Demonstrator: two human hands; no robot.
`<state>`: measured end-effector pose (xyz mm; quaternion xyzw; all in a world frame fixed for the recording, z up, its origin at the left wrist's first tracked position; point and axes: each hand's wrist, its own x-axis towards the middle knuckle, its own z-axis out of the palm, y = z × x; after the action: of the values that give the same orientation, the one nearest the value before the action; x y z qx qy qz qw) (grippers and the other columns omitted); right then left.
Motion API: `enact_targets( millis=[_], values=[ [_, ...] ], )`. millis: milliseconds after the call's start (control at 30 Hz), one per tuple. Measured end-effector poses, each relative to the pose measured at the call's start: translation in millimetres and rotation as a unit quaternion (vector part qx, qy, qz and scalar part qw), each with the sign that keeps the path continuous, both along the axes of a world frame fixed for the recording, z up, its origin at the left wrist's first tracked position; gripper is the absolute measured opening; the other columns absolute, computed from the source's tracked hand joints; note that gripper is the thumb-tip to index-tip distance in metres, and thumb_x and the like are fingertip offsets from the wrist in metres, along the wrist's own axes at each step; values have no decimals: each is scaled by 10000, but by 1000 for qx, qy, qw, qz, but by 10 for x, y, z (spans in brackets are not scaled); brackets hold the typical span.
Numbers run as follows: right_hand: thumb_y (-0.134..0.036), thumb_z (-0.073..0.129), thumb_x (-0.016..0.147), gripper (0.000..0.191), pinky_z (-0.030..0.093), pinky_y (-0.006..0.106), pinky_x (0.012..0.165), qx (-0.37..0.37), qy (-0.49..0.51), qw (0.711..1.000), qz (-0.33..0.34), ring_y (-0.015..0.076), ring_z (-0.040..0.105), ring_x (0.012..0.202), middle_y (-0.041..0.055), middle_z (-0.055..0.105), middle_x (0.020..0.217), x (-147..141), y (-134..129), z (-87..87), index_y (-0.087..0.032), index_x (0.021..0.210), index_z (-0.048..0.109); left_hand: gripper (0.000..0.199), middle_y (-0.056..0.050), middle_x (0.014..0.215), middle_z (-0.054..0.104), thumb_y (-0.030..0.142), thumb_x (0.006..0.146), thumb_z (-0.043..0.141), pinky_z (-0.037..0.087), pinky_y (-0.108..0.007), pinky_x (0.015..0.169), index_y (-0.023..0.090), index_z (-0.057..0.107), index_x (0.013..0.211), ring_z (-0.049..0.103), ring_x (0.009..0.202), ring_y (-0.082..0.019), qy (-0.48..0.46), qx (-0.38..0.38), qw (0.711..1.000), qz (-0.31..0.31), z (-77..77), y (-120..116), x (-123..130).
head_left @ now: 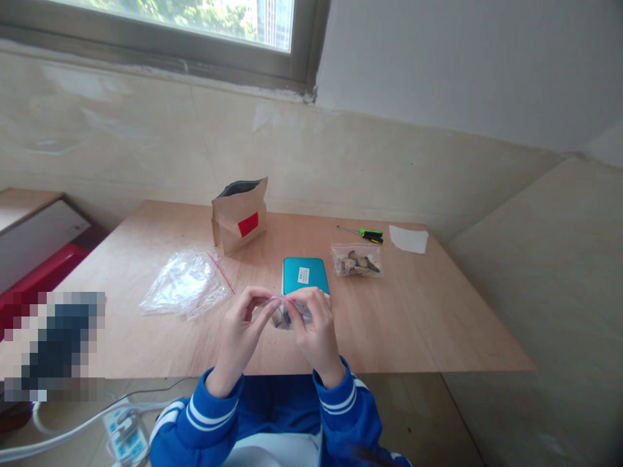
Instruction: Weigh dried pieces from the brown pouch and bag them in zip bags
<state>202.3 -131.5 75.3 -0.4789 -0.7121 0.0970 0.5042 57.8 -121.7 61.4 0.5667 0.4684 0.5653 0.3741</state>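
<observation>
As the left hand (241, 331) and right hand (314, 327) pinch the top edge of a small clear zip bag (287, 314) from either end, fingers nearly closed, that edge pulls taut, with the bag held above the wooden surface (389, 324), right by a teal case (304, 274).

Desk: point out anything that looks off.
The brown paper pouch sags open and leans near the back of the table, and the clear plastic bag lies crumpled. A pixelated patch also hides the lower left of the view.
</observation>
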Motion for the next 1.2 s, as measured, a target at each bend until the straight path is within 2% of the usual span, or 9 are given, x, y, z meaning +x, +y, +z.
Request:
enact_targets(
  millis=[333,500,633,733,800,900,1033,1200],
  values=[
    [-125,524,953,174,392,340,760,31,9,999,-35,175,608,755,-7,676,783,-33,-16,-16,-235,837,593,145,-29,816,691,341,890,648,556,-262,713,197,635,889,678,776,-156,72,21,997,-11,40,-46,0],
    [-130,519,953,214,402,343,736,38,9,997,-60,174,579,687,-13,639,704,-54,-8,-64,-236,774,570,111,-9,792,685,311,903,628,539,-232,676,202,639,885,669,731,-134,105,53,993,-18,70,-54,9],
    [-224,525,993,193,431,332,712,35,9,998,-45,176,592,708,2,655,743,-41,5,-77,-237,812,590,72,5,783,677,278,896,637,527,-212,671,207,631,887,664,727,-121,105,72,992,4,90,-60,3],
    [-348,528,1001,164,481,320,732,12,10,1000,-8,181,620,775,17,683,809,-4,27,-73,-237,951,636,60,6,770,669,260,883,650,525,-213,671,204,630,868,657,723,-122,106,84,990,32,115,-60,-21],
    [-423,519,990,235,502,320,750,-7,6,1000,16,184,640,821,28,705,857,31,44,-83,-232,1027,651,63,6,759,662,254,876,657,524,-214,667,203,629,851,652,716,-123,109,89,989,37,127,-59,-40],
    [-460,497,985,290,506,335,777,-11,-17,999,42,185,667,847,27,735,876,85,60,-129,-239,962,684,64,4,763,660,256,882,649,527,-215,668,203,625,855,651,713,-122,104,85,990,46,120,-61,-62],
    [-398,504,997,279,529,354,812,2,-39,999,38,192,689,881,41,756,891,138,63,-207,-244,930,727,86,-6,788,668,284,887,644,536,-227,695,202,626,871,660,744,-131,97,70,992,49,80,-57,-73],
    [-287,569,974,215,545,378,840,-16,-43,999,20,213,690,920,73,773,961,158,55,-235,-213,896,756,114,-13,809,669,313,902,620,538,-236,694,199,624,903,659,759,-135,107,49,993,24,84,-35,-86]
  ],
)
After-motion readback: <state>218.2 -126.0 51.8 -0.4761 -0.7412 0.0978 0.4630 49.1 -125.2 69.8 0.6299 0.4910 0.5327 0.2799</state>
